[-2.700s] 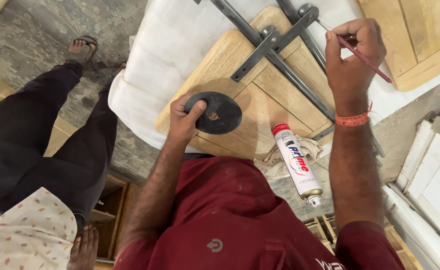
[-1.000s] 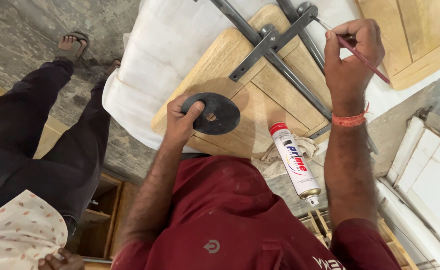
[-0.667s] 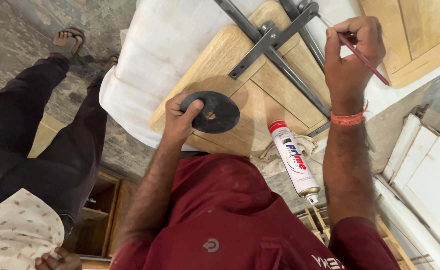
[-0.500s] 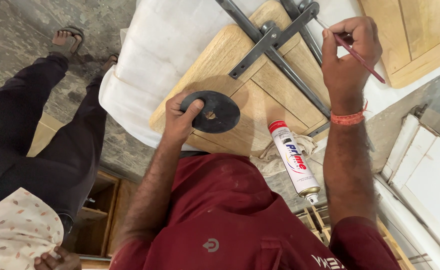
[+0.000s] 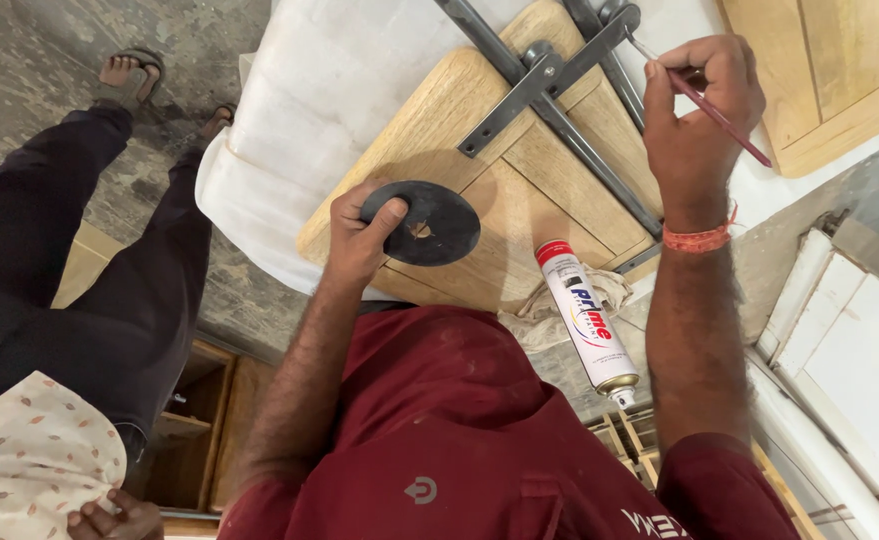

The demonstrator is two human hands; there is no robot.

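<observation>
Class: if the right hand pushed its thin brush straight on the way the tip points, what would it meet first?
Most likely the grey metal bracket on the wooden panel; the right hand aims the brush tip right at it, though depth is uncertain.

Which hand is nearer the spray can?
Left. The left hand grips the black disc just left of the spray can; the right hand, holding a thin brush, is farther above.

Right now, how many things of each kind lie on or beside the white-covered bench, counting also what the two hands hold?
Wooden panels: 2
Black disc: 1
Thin brush: 1
Spray can: 1
Grey metal bracket: 1
Total: 6
</observation>
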